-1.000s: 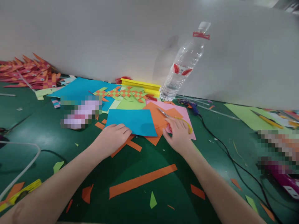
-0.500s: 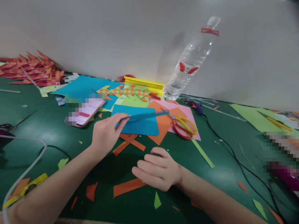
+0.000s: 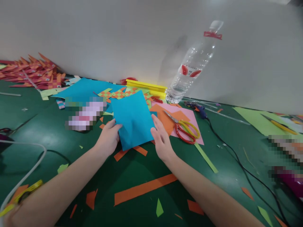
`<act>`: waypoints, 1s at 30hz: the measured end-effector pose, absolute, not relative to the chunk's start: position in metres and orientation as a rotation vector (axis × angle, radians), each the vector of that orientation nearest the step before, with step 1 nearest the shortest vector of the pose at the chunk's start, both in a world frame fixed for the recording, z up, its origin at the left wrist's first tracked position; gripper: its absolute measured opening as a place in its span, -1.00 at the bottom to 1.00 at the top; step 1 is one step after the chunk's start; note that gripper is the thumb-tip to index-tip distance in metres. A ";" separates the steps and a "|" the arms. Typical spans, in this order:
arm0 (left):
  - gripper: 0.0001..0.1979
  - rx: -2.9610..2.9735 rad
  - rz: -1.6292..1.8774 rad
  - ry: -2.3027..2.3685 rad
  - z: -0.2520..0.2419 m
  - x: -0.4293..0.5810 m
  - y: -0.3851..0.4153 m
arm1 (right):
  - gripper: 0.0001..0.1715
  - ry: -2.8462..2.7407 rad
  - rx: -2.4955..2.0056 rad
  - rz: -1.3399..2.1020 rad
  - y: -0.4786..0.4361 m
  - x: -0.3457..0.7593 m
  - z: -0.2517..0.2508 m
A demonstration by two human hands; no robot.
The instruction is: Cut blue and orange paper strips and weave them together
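A sheet of blue paper is raised and tilted above the table, its face toward me. My left hand pinches its left edge, thumb in front and the other fingers hidden behind. At the right edge is my right hand, fingers stretched out and apart; whether it touches the paper is hard to tell. Behind the raised sheet, a corner of more blue paper shows. Scissors with red and yellow handles lie to the right, over orange paper and pink paper.
A plastic bottle leans against the wall behind a yellow strip. Left of the sheet lies a phone. A black cable crosses the right side. An orange strip and scraps lie nearer me; woven paper pieces are piled far left.
The blue sheet, seen almost edge-on before, now faces me and is lower and nearer. My right hand has moved up to its right edge and its curled fingers have straightened.
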State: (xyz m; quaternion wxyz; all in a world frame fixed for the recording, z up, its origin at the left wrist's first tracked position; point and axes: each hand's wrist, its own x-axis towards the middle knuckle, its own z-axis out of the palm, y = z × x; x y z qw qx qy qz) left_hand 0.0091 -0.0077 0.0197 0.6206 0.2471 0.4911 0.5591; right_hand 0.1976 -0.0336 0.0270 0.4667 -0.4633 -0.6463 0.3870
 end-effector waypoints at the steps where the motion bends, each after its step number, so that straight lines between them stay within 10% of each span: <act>1: -0.64 0.579 1.274 1.134 0.021 0.013 -0.009 | -0.23 -1.635 -1.091 0.940 -0.036 0.198 0.029; 12: -0.75 0.682 1.092 1.221 0.021 0.021 -0.016 | -0.08 -2.291 -0.611 0.764 -0.043 0.194 0.030; 22: -0.67 1.110 1.228 1.134 0.027 0.013 -0.021 | -0.07 -1.504 -1.087 1.311 -0.043 0.187 0.022; 30: -0.49 1.240 1.066 1.143 0.024 0.014 -0.025 | -0.47 -1.364 -1.067 1.506 -0.035 0.190 0.025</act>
